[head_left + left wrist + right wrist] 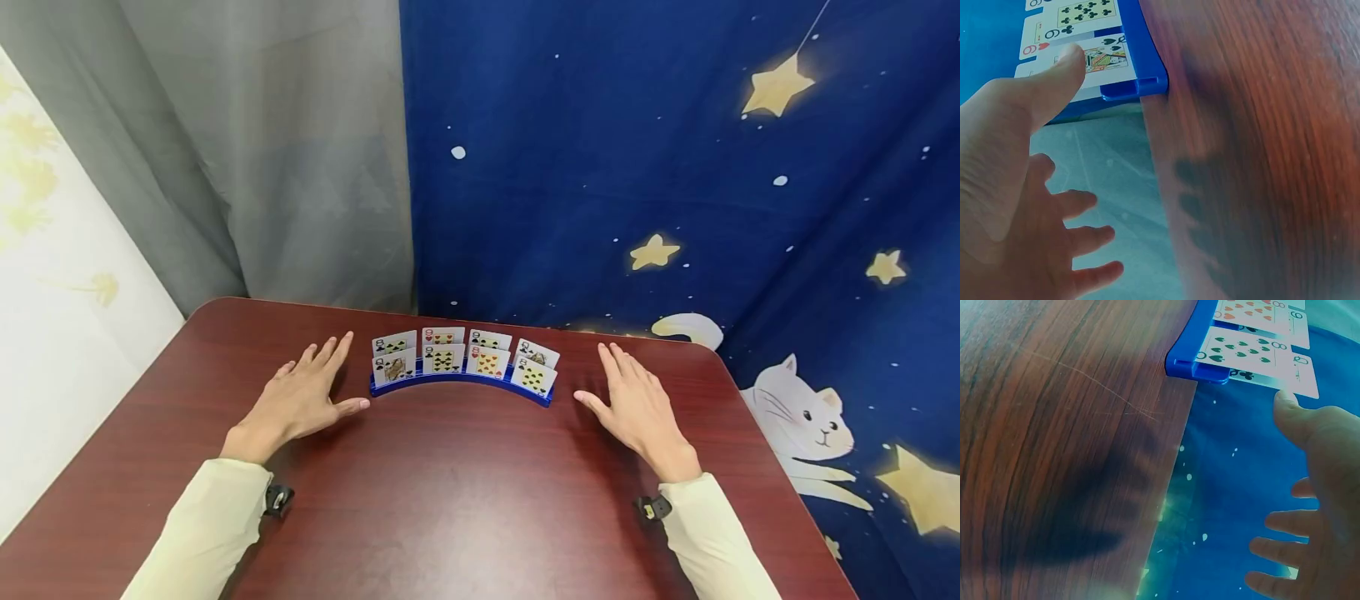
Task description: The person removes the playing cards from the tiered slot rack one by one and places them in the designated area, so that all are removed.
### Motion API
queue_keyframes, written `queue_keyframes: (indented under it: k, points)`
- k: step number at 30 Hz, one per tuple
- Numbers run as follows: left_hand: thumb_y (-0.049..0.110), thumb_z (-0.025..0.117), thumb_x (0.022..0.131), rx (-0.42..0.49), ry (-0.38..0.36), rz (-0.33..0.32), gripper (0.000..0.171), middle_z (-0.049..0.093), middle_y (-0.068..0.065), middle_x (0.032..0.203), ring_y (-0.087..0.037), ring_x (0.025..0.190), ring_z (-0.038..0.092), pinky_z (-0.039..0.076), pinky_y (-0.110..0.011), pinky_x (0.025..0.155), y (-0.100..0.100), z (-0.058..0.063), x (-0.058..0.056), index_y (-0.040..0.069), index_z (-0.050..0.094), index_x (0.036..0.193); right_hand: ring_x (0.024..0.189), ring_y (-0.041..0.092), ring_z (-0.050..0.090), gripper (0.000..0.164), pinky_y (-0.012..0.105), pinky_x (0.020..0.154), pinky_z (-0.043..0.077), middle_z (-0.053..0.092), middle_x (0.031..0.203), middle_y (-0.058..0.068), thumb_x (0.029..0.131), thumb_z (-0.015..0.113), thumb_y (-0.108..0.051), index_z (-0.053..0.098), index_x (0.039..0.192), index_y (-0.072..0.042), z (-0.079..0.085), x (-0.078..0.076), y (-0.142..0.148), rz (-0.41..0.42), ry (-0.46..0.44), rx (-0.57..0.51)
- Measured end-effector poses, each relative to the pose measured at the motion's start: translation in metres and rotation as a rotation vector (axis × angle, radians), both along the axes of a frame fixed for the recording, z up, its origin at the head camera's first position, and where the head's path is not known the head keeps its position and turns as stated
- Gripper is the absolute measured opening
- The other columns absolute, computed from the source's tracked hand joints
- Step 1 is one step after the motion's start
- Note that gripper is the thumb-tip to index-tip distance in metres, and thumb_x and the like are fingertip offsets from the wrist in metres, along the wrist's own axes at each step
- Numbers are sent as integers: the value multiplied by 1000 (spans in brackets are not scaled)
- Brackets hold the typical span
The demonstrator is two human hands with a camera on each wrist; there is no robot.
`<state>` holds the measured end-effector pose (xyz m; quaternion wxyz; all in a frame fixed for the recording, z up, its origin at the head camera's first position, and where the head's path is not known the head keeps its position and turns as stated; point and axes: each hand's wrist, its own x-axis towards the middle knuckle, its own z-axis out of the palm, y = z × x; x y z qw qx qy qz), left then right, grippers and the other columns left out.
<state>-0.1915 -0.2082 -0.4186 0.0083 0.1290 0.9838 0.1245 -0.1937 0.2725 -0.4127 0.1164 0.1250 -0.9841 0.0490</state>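
Cream sleeves (206,517) rise from the lower corners of the head view over the wood-grain table (465,517). The left hand (296,404) and right hand (637,408), fingers apart and gripping nothing, flank the curved blue card holder (450,378) just below the frame's centre. Eight playing cards (442,358) already stand in it, four before four; whether anything is left cannot be told. Behind, upper right, hangs a star-printed curtain (540,167).

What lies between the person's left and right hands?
In the head view, a curved blue holder with two rows of playing cards stands on the table between the left hand and the right hand.
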Motion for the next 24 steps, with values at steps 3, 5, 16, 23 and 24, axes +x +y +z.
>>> queue_keyframes:
  k: [3,5,16,23,24]
  points:
    - [61,63,88,13,11,9,102,30,-25,157,-50,141,30,30,-68,105,1,-2,-1,16,7,160,137,40,41,86,62,104,37,40,152,22,91,60,-58,33,152,-4,1,0,-2,3,13,-9]
    - [59,64,88,20,22,16,101,35,-25,154,-50,137,37,35,-69,100,2,-4,-1,15,10,160,135,40,44,84,61,103,38,42,150,22,92,61,-56,34,152,-4,1,-1,-3,3,24,-16]
    - [46,71,88,145,-26,46,89,48,-30,143,-49,124,50,44,-67,90,6,-18,-5,5,29,155,112,37,61,62,54,90,50,62,129,19,93,64,-47,54,137,-4,-2,4,-13,40,126,-93]
    - [34,74,89,268,-54,11,78,54,-30,137,-49,126,49,39,-64,100,12,-28,-11,-4,39,147,92,27,69,37,47,78,55,72,108,8,91,70,-38,69,115,-9,-5,2,-21,85,158,-222]
    - [32,74,88,281,-51,1,76,54,-30,136,-49,126,49,39,-63,101,12,-29,-12,-5,41,146,89,25,70,34,46,77,55,73,105,6,91,71,-35,70,113,-9,-4,2,-23,84,130,-264]
